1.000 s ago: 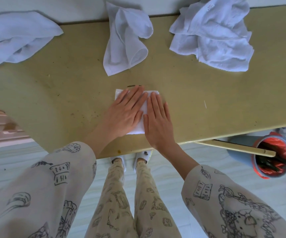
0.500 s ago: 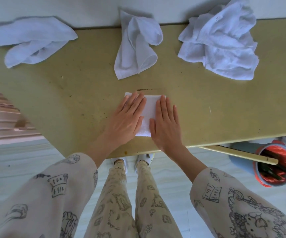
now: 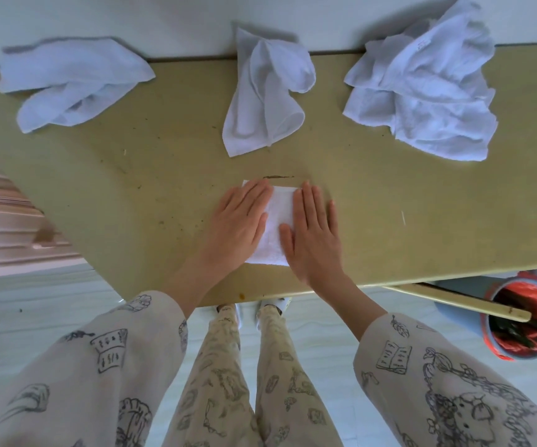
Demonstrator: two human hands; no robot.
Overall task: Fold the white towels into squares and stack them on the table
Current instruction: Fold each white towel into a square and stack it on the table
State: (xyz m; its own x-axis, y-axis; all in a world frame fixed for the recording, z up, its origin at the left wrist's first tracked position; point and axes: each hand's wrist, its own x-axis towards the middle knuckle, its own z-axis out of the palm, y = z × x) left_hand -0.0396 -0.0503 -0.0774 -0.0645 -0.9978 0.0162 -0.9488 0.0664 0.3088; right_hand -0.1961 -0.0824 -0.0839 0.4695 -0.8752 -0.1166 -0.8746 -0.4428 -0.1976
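Table (image 3: 422, 204): folded towel (image 3: 278, 217) under flat left hand (image 3: 235, 224), right hand (image 3: 314, 233).

Folded towel (image 3: 277, 221) under hands, three loose towels (image 3: 265, 98) behind.

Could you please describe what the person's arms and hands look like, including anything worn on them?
Both arms wear loose cream sleeves printed with dark line drawings, such as open books, leaves and cartoon figures. The cuffs end partway up the forearms. The left hand and right hand are bare, with no visible gloves or rings.
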